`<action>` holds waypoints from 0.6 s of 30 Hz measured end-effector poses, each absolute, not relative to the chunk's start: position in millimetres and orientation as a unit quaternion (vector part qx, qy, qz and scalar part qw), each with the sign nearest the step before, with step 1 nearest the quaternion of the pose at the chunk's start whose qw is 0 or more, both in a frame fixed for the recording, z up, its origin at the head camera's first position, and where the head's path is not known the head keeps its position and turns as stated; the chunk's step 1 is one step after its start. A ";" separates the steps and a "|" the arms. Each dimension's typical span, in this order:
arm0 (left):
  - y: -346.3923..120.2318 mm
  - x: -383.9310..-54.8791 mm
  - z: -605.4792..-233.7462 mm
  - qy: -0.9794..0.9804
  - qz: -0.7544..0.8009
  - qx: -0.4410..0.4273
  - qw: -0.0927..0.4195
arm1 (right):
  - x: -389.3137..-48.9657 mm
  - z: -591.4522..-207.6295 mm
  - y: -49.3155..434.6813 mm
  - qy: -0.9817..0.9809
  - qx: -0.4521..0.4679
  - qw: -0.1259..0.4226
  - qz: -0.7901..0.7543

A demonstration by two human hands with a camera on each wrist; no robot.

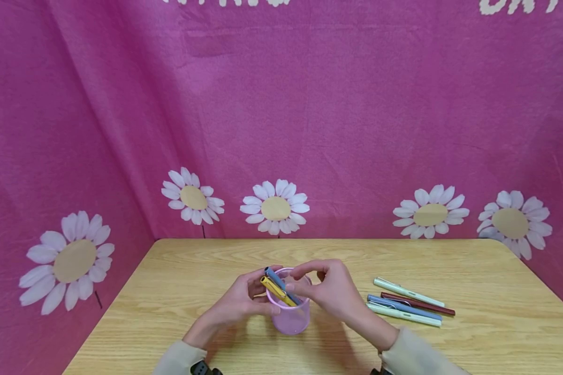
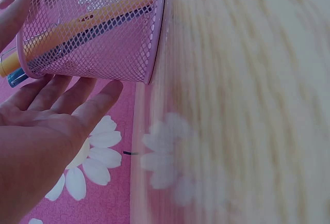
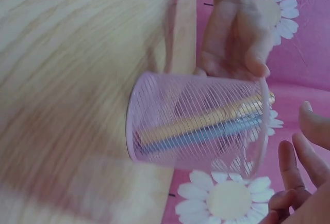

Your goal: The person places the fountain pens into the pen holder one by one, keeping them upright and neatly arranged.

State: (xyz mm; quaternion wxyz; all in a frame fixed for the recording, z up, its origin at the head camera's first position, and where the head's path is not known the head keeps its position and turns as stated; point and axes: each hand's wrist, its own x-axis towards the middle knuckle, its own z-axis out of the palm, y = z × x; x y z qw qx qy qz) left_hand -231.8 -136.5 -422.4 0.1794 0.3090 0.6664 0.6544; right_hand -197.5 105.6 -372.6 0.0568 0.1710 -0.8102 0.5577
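A pink mesh pen cup [image 1: 292, 324] stands upright on the table. Inside it lean a yellow pen [image 1: 273, 287] and a blue pen [image 1: 276, 277], their upper ends sticking out at the left of the rim. My left hand [image 1: 240, 301] holds the cup's left side, thumb in front and fingers behind; the left wrist view shows these fingers [image 2: 77, 92] along the mesh. Over the cup's mouth is my right hand [image 1: 334, 292], thumb and index finger apart near the pens. In the right wrist view its fingers [image 3: 291, 167] are loosely bent with nothing between them.
Right of the cup, several pens lie on the wooden table [image 1: 488, 333]: two pale green pens [image 1: 408, 291], a dark red pen [image 1: 419, 304] and another blue pen [image 1: 403, 306]. A magenta cloth [image 1: 347, 130] with daisies hangs behind the table and at its sides.
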 end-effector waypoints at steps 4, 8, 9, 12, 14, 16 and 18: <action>-135.9 -231.2 -421.5 0.669 0.655 0.302 0.177 | -194.5 -367.5 119.1 -0.824 0.175 0.070 0.534; -135.6 -231.4 -421.1 0.669 0.658 0.300 0.173 | -191.3 -365.0 132.4 -0.845 0.169 0.085 0.499; -135.6 -231.4 -421.2 0.669 0.657 0.301 0.172 | -190.5 -364.9 135.8 -0.850 0.168 0.088 0.492; -135.6 -231.4 -421.7 0.671 0.656 0.299 0.170 | -187.8 -365.5 146.4 -0.861 0.160 0.093 0.473; -135.7 -231.5 -422.3 0.672 0.655 0.301 0.169 | -186.1 -366.6 153.7 -0.867 0.154 0.091 0.466; -135.6 -231.6 -422.8 0.672 0.655 0.301 0.168 | -184.6 -368.6 161.1 -0.871 0.152 0.089 0.460; -135.5 -231.6 -423.2 0.670 0.656 0.305 0.167 | -183.7 -370.8 168.2 -0.874 0.151 0.086 0.453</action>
